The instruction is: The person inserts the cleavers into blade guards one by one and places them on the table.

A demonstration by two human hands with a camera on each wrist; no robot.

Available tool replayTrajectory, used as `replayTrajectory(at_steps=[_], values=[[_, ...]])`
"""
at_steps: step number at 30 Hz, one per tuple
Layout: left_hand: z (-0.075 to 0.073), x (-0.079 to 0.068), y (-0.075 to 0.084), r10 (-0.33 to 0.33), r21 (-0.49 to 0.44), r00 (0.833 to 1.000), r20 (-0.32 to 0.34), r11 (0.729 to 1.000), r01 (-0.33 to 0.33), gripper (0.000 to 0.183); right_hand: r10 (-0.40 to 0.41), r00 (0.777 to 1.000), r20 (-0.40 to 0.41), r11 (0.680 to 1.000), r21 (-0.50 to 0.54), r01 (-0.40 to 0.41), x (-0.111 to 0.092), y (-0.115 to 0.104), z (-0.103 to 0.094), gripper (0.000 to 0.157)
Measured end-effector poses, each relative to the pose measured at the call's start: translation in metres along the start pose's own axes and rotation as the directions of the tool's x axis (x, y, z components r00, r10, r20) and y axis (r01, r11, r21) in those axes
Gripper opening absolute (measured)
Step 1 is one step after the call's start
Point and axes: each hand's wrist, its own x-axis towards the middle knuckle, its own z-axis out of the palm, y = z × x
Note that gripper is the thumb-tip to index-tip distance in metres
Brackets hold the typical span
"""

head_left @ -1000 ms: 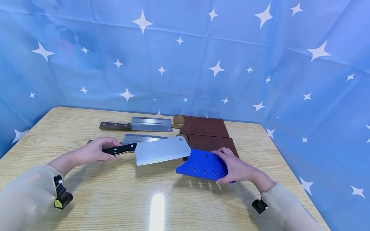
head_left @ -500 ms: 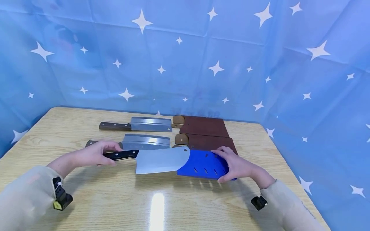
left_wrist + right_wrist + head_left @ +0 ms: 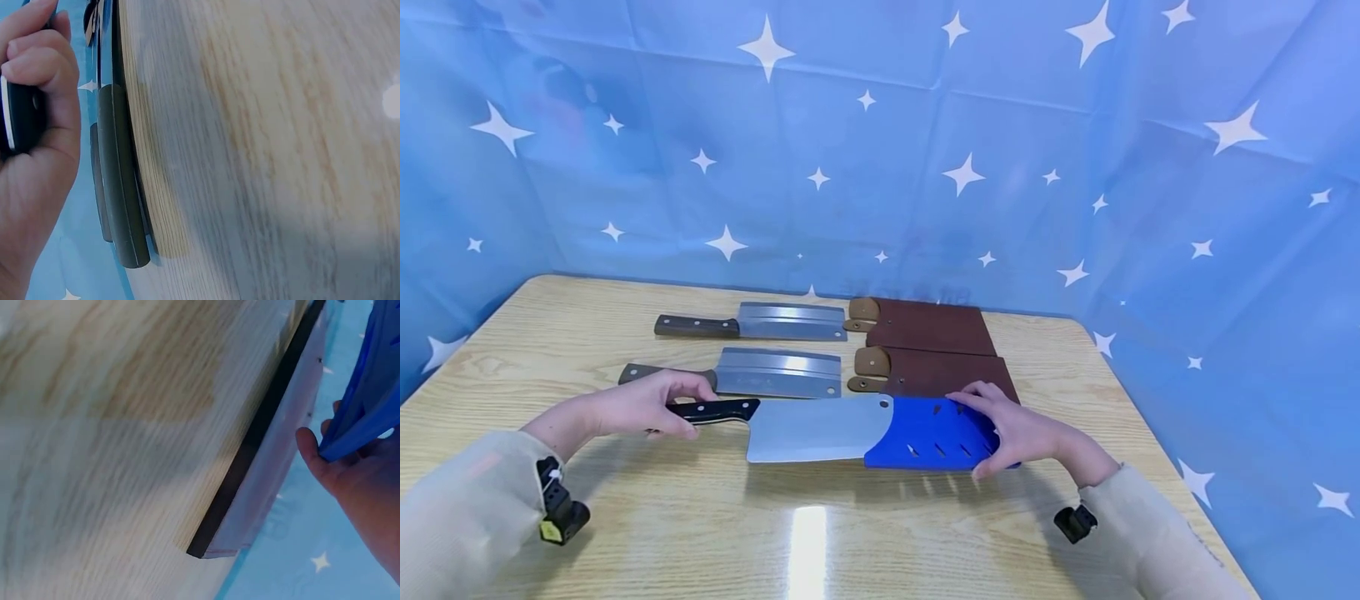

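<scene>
My left hand [image 3: 638, 406] grips the black riveted handle [image 3: 718, 410] of a cleaver [image 3: 812, 429], held level above the table. In the left wrist view, curled fingers wrap that handle. My right hand [image 3: 1026, 432] holds the closed end of a blue slotted blade sheath [image 3: 925, 432], thumb below and fingers above. The cleaver's far end meets the sheath's curved mouth. A pale patch shows through one slot, so the blade's lower corner seems to be inside; the hole at its upper corner stays visible. In the right wrist view the thumb presses the blue sheath's [image 3: 369, 419] edge.
Behind lie two more cleavers, a rear one [image 3: 790, 322] and a front one [image 3: 778, 372], with dark handles leftward. Two brown sheaths with tan straps, a rear one [image 3: 932, 327] and a front one [image 3: 951, 372], lie right of them. A starry blue cloth [image 3: 880, 142] hangs behind the wooden table [image 3: 700, 525].
The cleaver has come down and levelled out, moving nearer the viewer. Its blade now lines up with the blue sheath, which has shifted slightly right and levelled. Both hands keep their grip.
</scene>
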Motion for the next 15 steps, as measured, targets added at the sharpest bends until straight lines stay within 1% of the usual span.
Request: replayTrajectory(at_steps=[5,8,10,14,15], values=[[-0.0023,-0.0007,-0.0032,-0.001,-0.005,1.000,0.008,1.000,0.001,0.037,0.007,1.000,0.021,1.000,-0.016,-0.007,0.0018,-0.0030,-0.0004,0.095],[-0.0027,-0.0007,-0.0035,0.003,-0.005,1.000,0.011,1.000,-0.003,0.036,-0.011,0.999,0.033,1.000,-0.022,0.012,0.0038,-0.0035,0.0015,0.095],[-0.0019,0.0006,-0.0030,0.018,-0.004,0.999,0.034,1.000,-0.018,0.035,-0.043,0.998,0.047,0.999,-0.020,0.044,0.0049,-0.0034,0.0034,0.096],[0.0006,0.0039,-0.0020,0.065,-0.010,0.995,0.077,0.998,-0.065,0.031,-0.118,0.990,0.078,0.991,-0.046,0.122,0.0062,-0.0040,0.0072,0.100],[0.0014,0.0046,-0.0021,0.068,-0.012,0.994,0.083,0.998,-0.067,0.031,-0.130,0.988,0.080,0.990,-0.050,0.135,0.0062,-0.0039,0.0078,0.100]])
